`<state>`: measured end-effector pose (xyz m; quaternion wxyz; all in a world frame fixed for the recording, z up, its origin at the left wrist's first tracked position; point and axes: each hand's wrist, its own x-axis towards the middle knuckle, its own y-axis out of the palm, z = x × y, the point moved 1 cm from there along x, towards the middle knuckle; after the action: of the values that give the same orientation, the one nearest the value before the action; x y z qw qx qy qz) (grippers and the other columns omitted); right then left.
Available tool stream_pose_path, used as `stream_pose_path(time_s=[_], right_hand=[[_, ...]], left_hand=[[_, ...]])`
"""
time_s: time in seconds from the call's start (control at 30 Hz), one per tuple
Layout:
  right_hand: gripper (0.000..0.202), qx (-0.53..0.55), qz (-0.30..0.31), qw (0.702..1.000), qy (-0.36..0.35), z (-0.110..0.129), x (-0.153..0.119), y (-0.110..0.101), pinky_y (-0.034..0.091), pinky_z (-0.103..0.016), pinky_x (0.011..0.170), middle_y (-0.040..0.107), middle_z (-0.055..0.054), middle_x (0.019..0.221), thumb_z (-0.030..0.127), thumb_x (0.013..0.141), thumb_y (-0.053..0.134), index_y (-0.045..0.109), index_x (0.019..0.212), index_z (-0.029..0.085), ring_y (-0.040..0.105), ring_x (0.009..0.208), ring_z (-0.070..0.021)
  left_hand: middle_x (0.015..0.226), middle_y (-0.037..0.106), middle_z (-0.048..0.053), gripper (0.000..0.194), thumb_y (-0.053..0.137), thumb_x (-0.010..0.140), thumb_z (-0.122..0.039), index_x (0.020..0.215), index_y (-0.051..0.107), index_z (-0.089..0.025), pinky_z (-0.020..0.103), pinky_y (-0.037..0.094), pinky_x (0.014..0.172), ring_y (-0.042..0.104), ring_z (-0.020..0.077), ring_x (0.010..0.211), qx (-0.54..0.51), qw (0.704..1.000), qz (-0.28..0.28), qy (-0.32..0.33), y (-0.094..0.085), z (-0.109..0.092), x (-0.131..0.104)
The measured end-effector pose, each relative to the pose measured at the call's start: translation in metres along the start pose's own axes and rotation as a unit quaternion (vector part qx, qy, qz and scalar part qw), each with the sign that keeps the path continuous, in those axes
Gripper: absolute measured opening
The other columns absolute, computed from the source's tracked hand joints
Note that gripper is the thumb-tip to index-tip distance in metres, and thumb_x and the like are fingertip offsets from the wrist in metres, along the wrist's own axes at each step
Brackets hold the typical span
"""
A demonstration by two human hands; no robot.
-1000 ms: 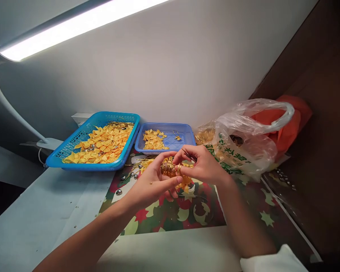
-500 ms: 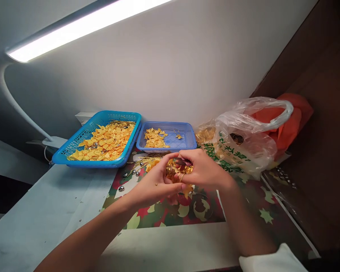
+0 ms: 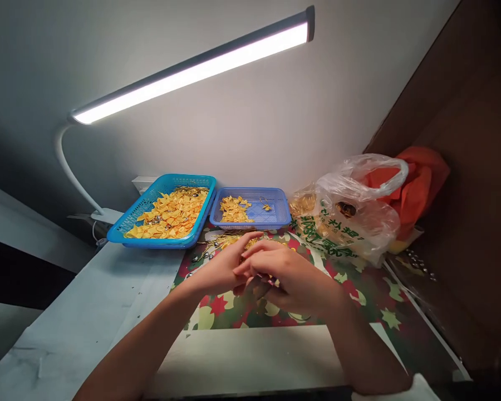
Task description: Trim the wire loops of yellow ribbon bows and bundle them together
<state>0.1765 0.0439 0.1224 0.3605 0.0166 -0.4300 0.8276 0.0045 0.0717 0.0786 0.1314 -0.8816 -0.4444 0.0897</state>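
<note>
Over the patterned mat [image 3: 209, 314], my left hand [image 3: 225, 267] and my right hand [image 3: 290, 273] meet, the right fingers lying across the left ones. Both hands have bent fingers closed round something I cannot make out; only small dark and shiny bits show beneath them. Gold strands [image 3: 223, 240] and small silver bells [image 3: 195, 259] lie just behind my left hand. A blue basket [image 3: 150, 242] full of yellow bows [image 3: 171, 214] stands at the back left. The smaller purple-blue basket [image 3: 275, 223] beside it holds more yellow bows [image 3: 235, 209].
A clear plastic bag [image 3: 359, 223] with green print stands at the back right, against a red-orange bag [image 3: 426, 184]. Above the baskets hangs a lit lamp [image 3: 192, 72]. More silver bells [image 3: 420, 262] lie at the right.
My right hand has turned and moved down over my left fingers, covering the gold rings and bows that showed between the hands. The view has shifted, showing more of the lamp.
</note>
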Motion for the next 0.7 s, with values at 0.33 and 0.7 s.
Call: stream_pose_path(time_s=[0.33, 0.7], right_hand=[[0.007, -0.207, -0.097, 0.913, 0.339, -0.085, -0.108, 0.030, 0.038, -0.027, 0.058, 0.063, -0.002, 0.081, 0.017, 0.088, 0.047, 0.051, 0.087, 0.022, 0.058, 0.068, -0.0176], [0.030, -0.270, -0.159, 0.891, 0.328, -0.114, -0.149, 0.066, 0.044, -0.042, 0.090, 0.064, -0.015, 0.106, 0.028, 0.092, 0.044, 0.062, 0.112, 0.015, 0.055, 0.102, -0.0307]], left_hand=[[0.060, 0.058, -0.004, 0.058, 0.069, 0.077, -0.037, 0.132, 0.054, -0.030, 0.022, 0.042, 0.038, 0.056, 0.0156, 0.041, 0.195, 0.971, -0.065, -0.121, -0.058, -0.014, -0.071], [0.082, 0.067, 0.004, 0.063, 0.061, 0.062, -0.021, 0.125, 0.059, -0.028, 0.025, 0.040, 0.044, 0.061, 0.0193, 0.052, 0.391, 0.881, 0.017, -0.267, -0.058, 0.003, -0.105]])
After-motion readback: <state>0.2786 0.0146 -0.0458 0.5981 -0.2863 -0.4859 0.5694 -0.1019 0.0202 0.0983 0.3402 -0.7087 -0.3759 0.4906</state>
